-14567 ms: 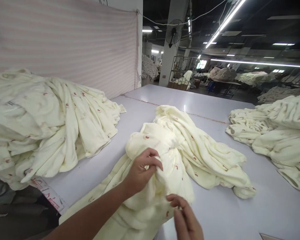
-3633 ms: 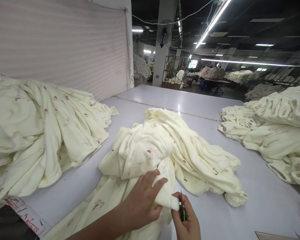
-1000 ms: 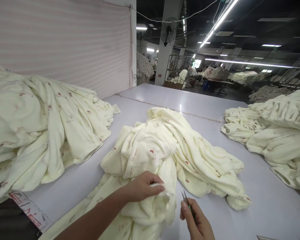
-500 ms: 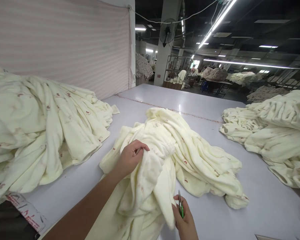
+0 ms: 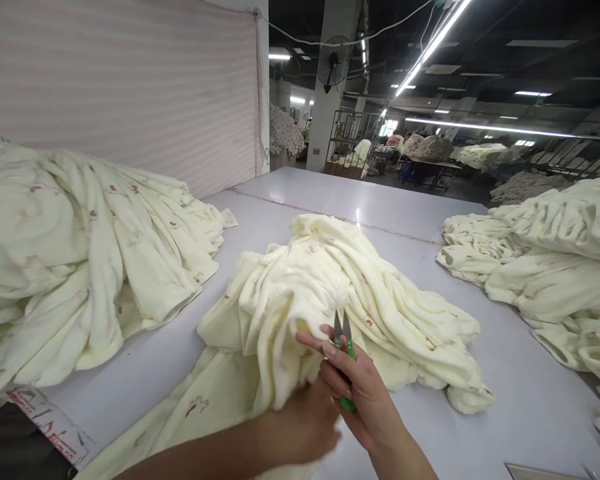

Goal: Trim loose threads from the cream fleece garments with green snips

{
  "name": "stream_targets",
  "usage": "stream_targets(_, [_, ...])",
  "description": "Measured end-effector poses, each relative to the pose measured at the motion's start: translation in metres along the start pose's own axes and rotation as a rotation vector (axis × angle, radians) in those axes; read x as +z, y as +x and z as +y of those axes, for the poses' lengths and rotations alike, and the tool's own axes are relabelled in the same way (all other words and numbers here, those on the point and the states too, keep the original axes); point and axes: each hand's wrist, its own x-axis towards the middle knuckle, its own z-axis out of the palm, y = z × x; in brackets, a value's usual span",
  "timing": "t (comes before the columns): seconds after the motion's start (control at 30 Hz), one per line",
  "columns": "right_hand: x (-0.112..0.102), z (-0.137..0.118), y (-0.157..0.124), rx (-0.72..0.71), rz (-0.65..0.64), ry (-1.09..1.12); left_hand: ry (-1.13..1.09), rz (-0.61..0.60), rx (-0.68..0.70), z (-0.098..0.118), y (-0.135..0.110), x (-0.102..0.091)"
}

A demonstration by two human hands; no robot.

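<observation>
A cream fleece garment with small red motifs lies bunched in the middle of the white table. My left hand is closed on a fold of it near the front edge, partly under the cloth. My right hand grips small green-handled thread snips, blades pointing up at a raised fold of the garment, fingertips touching the cloth.
A large heap of the same cream garments fills the left side, another heap the right. A striped curtain hangs behind the left heap. A printed tape strip runs along the table's near left edge.
My left hand has dropped from the top of the garment to a low fold near me. My right hand has risen and brought the snips up to the cloth.
</observation>
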Motion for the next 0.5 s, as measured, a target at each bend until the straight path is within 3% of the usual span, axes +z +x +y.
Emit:
stream_targets(0.1, [-0.006, -0.009, 0.000, -0.154, 0.103, -0.221, 0.334, 0.109, 0.011, -0.012, 0.020, -0.041])
stream_targets(0.2, [-0.045, 0.001, -0.002, -0.184, 0.382, -0.446, 0.679, 0.299, 0.106, -0.026, 0.026, -0.090])
stream_targets(0.27, [-0.077, 0.021, -0.001, -0.105, 0.521, -0.509, 0.865, 0.384, 0.121, -0.039, 0.025, -0.109])
stream_targets(0.37, [-0.106, 0.065, 0.005, -0.048, 0.546, -0.497, 0.964, 0.431, 0.105, -0.056, 0.026, -0.112])
stream_targets(0.5, [-0.097, 0.115, 0.010, -0.003, 0.439, -0.459, 1.002, 0.427, 0.118, -0.064, 0.033, -0.105])
